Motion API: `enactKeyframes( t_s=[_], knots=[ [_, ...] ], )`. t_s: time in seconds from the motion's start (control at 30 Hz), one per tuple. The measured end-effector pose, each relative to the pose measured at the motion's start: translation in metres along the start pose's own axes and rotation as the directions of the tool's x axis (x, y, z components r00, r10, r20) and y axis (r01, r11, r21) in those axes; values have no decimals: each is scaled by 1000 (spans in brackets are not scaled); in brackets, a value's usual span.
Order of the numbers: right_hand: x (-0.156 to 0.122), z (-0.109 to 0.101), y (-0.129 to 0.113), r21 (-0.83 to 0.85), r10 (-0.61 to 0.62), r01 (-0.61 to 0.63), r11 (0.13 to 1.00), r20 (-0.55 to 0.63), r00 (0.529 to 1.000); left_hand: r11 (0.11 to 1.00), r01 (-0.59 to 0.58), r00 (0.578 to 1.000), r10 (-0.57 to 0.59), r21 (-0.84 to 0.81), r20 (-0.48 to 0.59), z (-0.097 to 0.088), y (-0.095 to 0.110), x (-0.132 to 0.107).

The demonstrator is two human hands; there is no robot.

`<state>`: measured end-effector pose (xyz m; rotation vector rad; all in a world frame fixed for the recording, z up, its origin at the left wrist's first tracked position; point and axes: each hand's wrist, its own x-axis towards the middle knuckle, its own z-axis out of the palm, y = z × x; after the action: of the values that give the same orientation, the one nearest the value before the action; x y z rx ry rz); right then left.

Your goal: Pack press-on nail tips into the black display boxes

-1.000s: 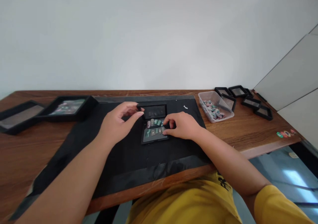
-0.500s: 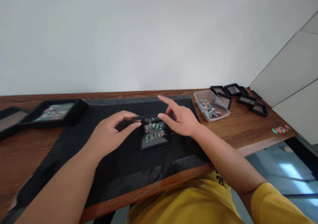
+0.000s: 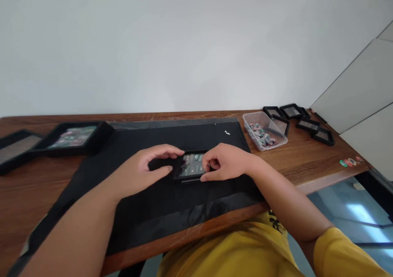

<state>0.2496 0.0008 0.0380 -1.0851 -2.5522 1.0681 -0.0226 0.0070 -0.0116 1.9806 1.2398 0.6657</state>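
Display case, small and black with a clear window in its lid, lies flat on the black mat, about the middle of it and between the two hands

Nearest of all, at the bottom edge, is a yellow shirt with black printed letters that read "FR"; the rest of the word is cut off by the right arm. Beyond it the left hand curls round the case's left end, thumb at the near edge and forefinger along the far edge. The right hand is bent round the right end, fingertips pinching its rim. Through the window show small green, pink and grey pieces, too small to tell apart.

Farther on the mat, to the right, lies a small white scrap. Off the mat, on the wooden table, a few coloured pieces sit by the right edge. Farther right stands a clear plastic tub of similar pieces, with a cluster of empty black cases behind it. Far left rest two larger black trays, well apart from the hands
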Motion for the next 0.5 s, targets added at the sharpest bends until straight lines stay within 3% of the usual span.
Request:
enactKeyframes(
  t_s=[0.17,0.5],
  knots=[
    [3,3,-4,-156,82,-71,985,71,994,997,72,997,-72,15,-11,8,-8,-1],
    [3,4,-7,-224,88,-74,972,56,995,971,40,997,-53,234,51,16,-14,-1]
  ],
)
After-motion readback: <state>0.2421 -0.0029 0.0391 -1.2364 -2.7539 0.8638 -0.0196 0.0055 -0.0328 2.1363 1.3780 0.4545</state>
